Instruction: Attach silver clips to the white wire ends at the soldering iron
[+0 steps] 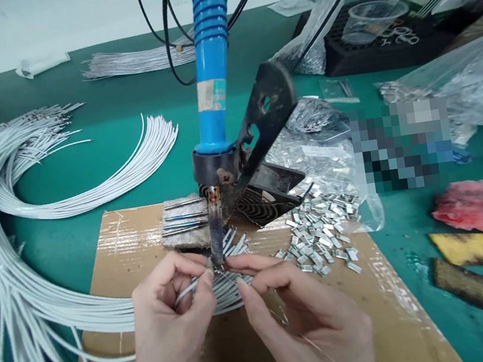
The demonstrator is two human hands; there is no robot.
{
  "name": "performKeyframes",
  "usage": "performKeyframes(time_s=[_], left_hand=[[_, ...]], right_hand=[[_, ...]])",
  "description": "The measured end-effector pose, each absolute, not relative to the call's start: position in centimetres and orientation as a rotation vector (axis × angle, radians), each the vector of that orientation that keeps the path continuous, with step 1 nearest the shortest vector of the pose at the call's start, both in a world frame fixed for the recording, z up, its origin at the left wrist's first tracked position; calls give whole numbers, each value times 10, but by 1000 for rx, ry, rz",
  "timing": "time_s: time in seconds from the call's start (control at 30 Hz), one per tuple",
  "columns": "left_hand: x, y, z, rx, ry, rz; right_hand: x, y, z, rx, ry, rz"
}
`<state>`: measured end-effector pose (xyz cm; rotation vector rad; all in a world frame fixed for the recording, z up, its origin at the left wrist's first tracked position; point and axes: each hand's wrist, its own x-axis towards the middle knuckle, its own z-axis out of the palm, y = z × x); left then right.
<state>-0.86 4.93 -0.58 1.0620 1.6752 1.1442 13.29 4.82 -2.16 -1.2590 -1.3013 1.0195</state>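
Observation:
A blue-handled soldering iron (214, 107) hangs point-down in a black metal holder (262, 121). Close to its tip, my left hand (171, 322) pinches the end of a white cable (185, 294) between thumb and forefinger. My right hand (311, 309) is closed on a thin solder wire (323, 350), whose end reaches toward the iron's tip. The fingertips of both hands are just either side of the tip. Exactly where wire and cable meet is too small to make out. Behind the hands, a fan of white cables (92, 304) lies on a cardboard sheet (114, 235).
Small metal connector pieces (321, 235) are heaped right of the iron beside a plastic bag (333, 162). A pad with metal rods (184, 222) lies behind. More white cables (103, 191) curve at left. A yellow sponge (471, 249) and a brown one (475, 289) lie right.

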Motion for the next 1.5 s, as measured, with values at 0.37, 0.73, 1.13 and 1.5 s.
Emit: performKeyframes(time_s=[0.37,0.73,1.13,1.5], left_hand=[[-9,50,-6,1069,1673,1137],[3,45,-1,955,1754,1211],[-9,45,-8,1138,1749,1154],[0,52,1,1072,1753,1231]], right_hand=[[132,47,-20,-1285,-1320,1003],[130,46,-23,-1245,-1333,938],[129,45,-26,-1208,-1339,932],[131,46,-29,-1226,-1349,938]])
